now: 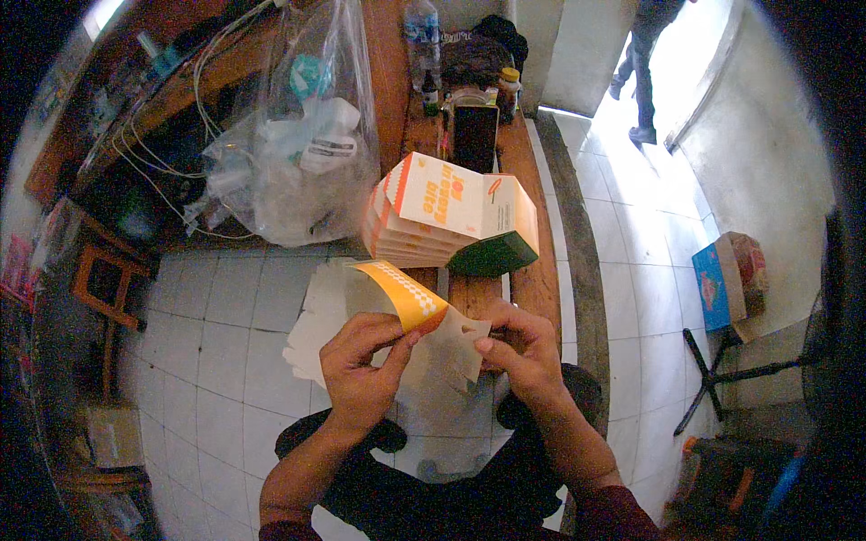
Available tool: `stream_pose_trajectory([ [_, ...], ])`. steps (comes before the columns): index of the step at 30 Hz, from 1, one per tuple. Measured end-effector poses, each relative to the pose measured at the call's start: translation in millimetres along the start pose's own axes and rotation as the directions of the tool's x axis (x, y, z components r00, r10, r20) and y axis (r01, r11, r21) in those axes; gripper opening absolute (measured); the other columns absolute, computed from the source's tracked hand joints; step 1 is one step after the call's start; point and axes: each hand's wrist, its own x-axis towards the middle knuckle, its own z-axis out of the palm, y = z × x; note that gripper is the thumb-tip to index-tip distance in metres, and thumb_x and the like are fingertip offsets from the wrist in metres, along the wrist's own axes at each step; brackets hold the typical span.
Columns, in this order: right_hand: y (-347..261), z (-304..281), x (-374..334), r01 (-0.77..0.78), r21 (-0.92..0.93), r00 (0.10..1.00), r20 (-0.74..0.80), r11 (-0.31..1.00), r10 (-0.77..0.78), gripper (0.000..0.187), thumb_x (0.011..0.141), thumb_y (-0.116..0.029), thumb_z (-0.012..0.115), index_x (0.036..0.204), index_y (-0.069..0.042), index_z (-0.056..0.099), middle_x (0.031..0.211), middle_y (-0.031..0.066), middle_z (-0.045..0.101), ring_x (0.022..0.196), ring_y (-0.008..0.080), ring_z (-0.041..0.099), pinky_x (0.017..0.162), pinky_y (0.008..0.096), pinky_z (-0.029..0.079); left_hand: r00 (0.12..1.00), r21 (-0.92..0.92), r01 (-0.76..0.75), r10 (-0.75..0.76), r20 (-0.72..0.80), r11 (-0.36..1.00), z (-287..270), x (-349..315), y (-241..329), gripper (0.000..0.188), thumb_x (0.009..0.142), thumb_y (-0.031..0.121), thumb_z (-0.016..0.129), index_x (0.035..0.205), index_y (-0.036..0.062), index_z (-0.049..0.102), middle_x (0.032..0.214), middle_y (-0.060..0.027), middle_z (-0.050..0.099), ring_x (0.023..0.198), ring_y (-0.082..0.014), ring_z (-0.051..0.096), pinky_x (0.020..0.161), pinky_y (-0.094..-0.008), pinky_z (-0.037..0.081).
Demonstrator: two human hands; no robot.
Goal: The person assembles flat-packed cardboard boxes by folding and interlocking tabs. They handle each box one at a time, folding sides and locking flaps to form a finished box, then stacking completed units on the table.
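Note:
A thin paperboard carton piece (pixel 406 293), yellow with a white pattern on its printed face and pale on the other, is bent between my hands. My left hand (pixel 365 361) pinches its orange-red lower edge between thumb and fingers. At its pale notched end, my right hand (pixel 523 352) grips with thumb and bent fingers. Just beyond stands a nested row of formed food cartons (pixel 442 203), white with orange print and a green panel, on the wooden bench (pixel 478 290). Pale flat carton blanks (pixel 311 329) lie below and left of my hands, partly hidden by them.
A clear plastic bag (pixel 271 180) with white items hangs at the left. Behind the cartons are a dark upright rectangular object (pixel 475 137) and a water bottle (pixel 422 41). Right are a blue box (pixel 714 284), black stand legs (pixel 708 383) and a person's legs (pixel 642 72) by the doorway.

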Motion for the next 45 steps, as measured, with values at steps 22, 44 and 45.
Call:
stream_pose_trajectory([
  [22, 2.4, 30.3, -5.0, 0.339, -0.447, 0.907, -0.078, 0.828, -0.414, 0.009, 0.071, 0.000, 0.071, 0.074, -0.001, 0.063, 0.076, 0.0135, 0.064, 0.067, 0.0213, 0.063, 0.061, 0.0280, 0.047, 0.999, 0.104, -0.034, 0.032, 0.021, 0.994, 7.9, -7.6, 14.4, 0.019, 0.071, -0.001, 0.076, 0.089, 0.0033, 0.072, 0.074, -0.0074, 0.062, 0.065, -0.0168, 0.061, 0.060, -0.0267, 0.047],
  [44, 9.4, 43.1, -6.5, 0.419, -0.498, 0.894, 0.081, 0.759, -0.440, 0.031, 0.075, 0.004, 0.067, 0.105, -0.002, 0.067, 0.101, 0.0168, 0.061, 0.084, 0.0250, 0.064, 0.071, 0.0313, 0.052, 0.990, 0.203, -0.138, 0.133, 0.040, 0.969, 8.3, -7.6, 3.7, 0.026, 0.074, 0.000, 0.073, 0.099, 0.0006, 0.067, 0.091, -0.0126, 0.062, 0.075, -0.0187, 0.061, 0.066, -0.0272, 0.050],
  [45, 8.2, 40.3, -6.4, 0.427, -0.460, 0.896, 0.102, 0.778, -0.431, 0.033, 0.074, 0.004, 0.068, 0.107, -0.002, 0.066, 0.104, 0.0163, 0.059, 0.088, 0.0255, 0.062, 0.074, 0.0323, 0.051, 0.996, 0.113, -0.065, 0.071, -0.045, 0.992, 10.3, -6.3, 5.6, 0.023, 0.074, -0.001, 0.071, 0.096, -0.0008, 0.066, 0.091, -0.0132, 0.062, 0.077, -0.0183, 0.061, 0.068, -0.0265, 0.049],
])
